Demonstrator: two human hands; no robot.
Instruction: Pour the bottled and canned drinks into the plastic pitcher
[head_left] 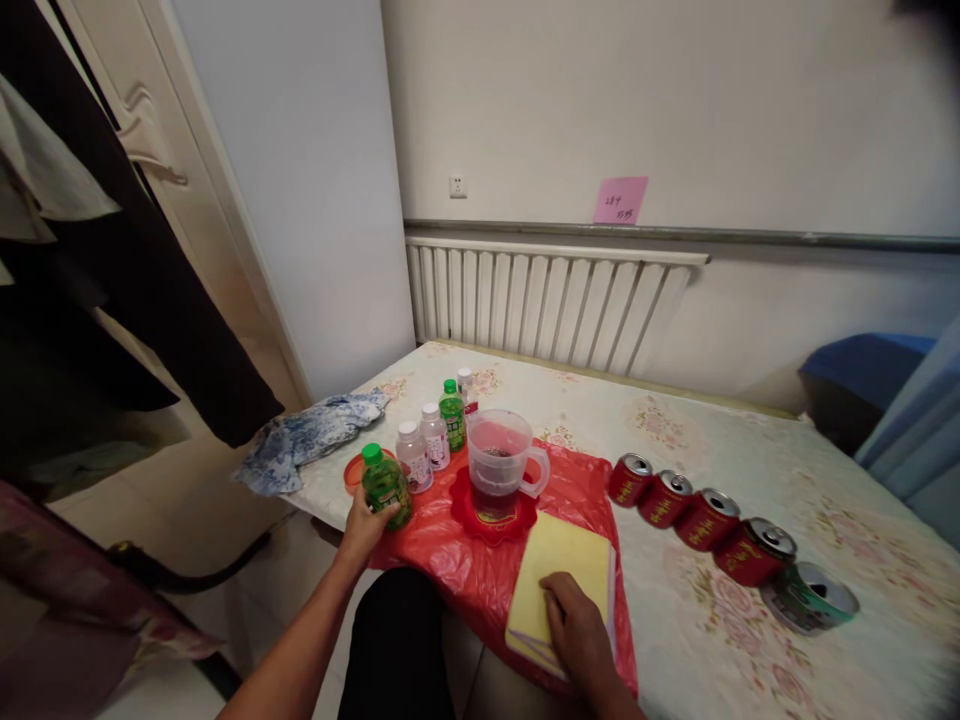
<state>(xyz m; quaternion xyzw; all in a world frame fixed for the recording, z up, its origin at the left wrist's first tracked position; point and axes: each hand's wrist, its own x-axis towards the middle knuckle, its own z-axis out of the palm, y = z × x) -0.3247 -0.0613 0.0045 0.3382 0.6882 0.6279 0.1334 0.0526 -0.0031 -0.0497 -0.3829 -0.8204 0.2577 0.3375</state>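
Observation:
My left hand (365,522) is wrapped round a green bottle (386,488) with a green cap, upright at the table's near left edge. Curled fingers of my right hand (576,625) rest on top of a yellow notepad (566,550), with nothing visible in them. Between my hands, a clear plastic measuring jug (498,465) with dark liquid stands on a red scalloped plate (459,497). Beyond the held bottle runs a row: a clear white-capped bottle (415,460), another white-capped bottle (434,438), a second green bottle (451,418) and a further white-capped bottle (466,388).
Red plastic sheeting (431,545) lies under the jug and notepad on the flower-patterned table (600,410). Several opened red cans (705,520) and a green can (810,600) line the right side. A blue-and-white cloth (311,440) hangs over the left edge. A radiator (540,305) stands behind.

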